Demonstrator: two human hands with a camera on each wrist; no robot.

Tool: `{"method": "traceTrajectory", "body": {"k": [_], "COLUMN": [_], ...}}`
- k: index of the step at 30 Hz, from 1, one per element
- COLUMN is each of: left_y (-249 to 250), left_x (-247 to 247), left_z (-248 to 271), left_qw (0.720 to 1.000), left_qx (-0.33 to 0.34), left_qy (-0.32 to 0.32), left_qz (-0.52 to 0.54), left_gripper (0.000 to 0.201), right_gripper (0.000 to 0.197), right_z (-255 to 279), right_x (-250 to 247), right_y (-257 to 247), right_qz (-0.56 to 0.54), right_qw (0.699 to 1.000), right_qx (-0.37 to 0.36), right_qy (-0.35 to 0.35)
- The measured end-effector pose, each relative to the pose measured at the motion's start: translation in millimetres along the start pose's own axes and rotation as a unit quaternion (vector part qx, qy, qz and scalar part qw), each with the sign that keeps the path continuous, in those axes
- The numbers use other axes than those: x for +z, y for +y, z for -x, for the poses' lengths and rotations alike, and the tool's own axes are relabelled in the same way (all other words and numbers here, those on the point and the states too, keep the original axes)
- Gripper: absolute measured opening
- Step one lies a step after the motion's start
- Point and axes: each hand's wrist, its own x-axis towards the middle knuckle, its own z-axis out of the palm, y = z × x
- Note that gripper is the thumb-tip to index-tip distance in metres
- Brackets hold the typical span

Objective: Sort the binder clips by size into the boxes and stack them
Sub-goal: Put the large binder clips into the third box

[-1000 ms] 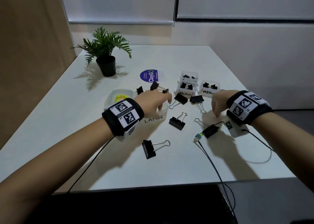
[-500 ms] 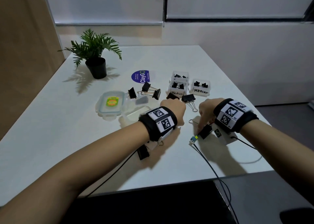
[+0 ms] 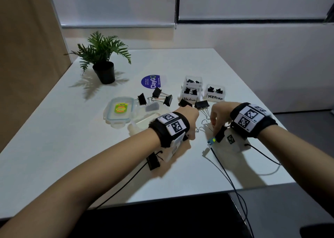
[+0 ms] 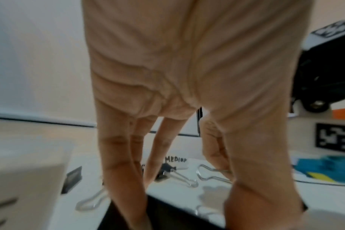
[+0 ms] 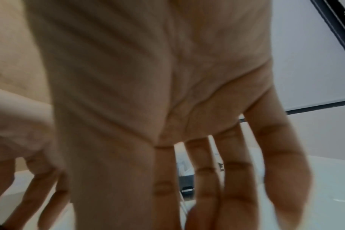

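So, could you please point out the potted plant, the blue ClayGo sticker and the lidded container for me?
potted plant point(image 3: 104, 74): head view, on its black pot.
ClayGo sticker point(image 3: 151, 81): head view, on its blue centre.
lidded container point(image 3: 120, 109): head view, on the lid's label.

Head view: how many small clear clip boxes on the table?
3. Medium box at front, rear box right behind or atop it, MEDIUM box to the right. None looks hidden.
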Motion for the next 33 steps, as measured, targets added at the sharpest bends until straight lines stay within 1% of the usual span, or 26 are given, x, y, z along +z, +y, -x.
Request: {"method": "traceTrajectory", "body": {"k": [4, 6, 7, 9, 11, 12, 14, 16, 20, 23, 25, 27, 28, 30, 33], "left_y": [-5.3, -15.9, -23.8, -44.5, -68.3, -80.0, -101.0, -118.1, -137.4, -144.9, -150.0, -154.7, -156.6, -158.7, -159.7], "left_x": [-10.9, -21.5, -27.9, -39.1, -46.8, -48.7, -48.6, -42.7, -24.7, -10.7, -3.7, -1.3, -0.9, -0.1, -0.5], "left_z": [11.8, 22.3, 28.6, 39.5, 48.1, 51.9, 59.9, 65.3, 68.4, 66.7, 65.0, 65.2, 65.5, 67.3, 69.5], "left_qw": [0.998, 0.994, 0.992, 0.986, 0.979, 0.977, 0.974, 0.972, 0.974, 0.981, 0.983, 0.98, 0.977, 0.973, 0.969], "left_qx": [0.022, 0.021, 0.015, -0.009, -0.035, -0.047, -0.069, -0.085, -0.104, -0.093, -0.089, -0.087, -0.084, -0.071, -0.022], "left_qy": [0.062, 0.098, 0.117, 0.158, 0.188, 0.194, 0.2, 0.202, 0.187, 0.156, 0.138, 0.139, 0.145, 0.152, 0.13], "left_qz": [0.011, 0.032, 0.043, 0.057, 0.074, 0.081, 0.084, 0.084, 0.078, 0.067, 0.083, 0.114, 0.13, 0.158, 0.211], "left_gripper": [0.05, 0.048, 0.045, 0.052, 0.056, 0.055, 0.053, 0.053, 0.053, 0.06, 0.061, 0.053, 0.049, 0.047, 0.053], "right_gripper": [0.03, 0.028, 0.027, 0.029, 0.036, 0.036, 0.036, 0.036, 0.033, 0.039, 0.033, 0.026, 0.026, 0.025, 0.017], "right_z": [-4.5, -6.6, -7.9, -9.3, -8.4, -6.7, -5.5, -7.3, -15.7, -19.7, -21.2, -22.2, -22.2, -20.6, -16.8], "right_x": [-9.1, -12.2, -13.8, -17.3, -21.1, -22.8, -25.1, -24.4, -22.6, -22.4, -22.5, -22.2, -22.1, -22.9, -26.8], "right_y": [3.2, 3.6, 3.1, 1.2, -5.0, -9.7, -20.4, -30.5, -45.9, -55.4, -59.8, -62.9, -63.9, -66.2, -68.8], "right_qz": [-0.008, -0.027, -0.044, -0.087, -0.133, -0.162, -0.202, -0.214, -0.203, -0.189, -0.227, -0.271, -0.28, -0.278, -0.252], "right_qw": [0.997, 0.991, 0.986, 0.971, 0.957, 0.95, 0.938, 0.932, 0.93, 0.933, 0.926, 0.917, 0.916, 0.919, 0.924], "right_qx": [-0.017, -0.013, -0.012, -0.019, -0.037, -0.049, -0.073, -0.091, -0.116, -0.127, -0.134, -0.138, -0.138, -0.139, -0.142], "right_qy": [0.075, 0.13, 0.163, 0.22, 0.254, 0.264, 0.273, 0.276, 0.284, 0.278, 0.27, 0.258, 0.252, 0.243, 0.251]}}
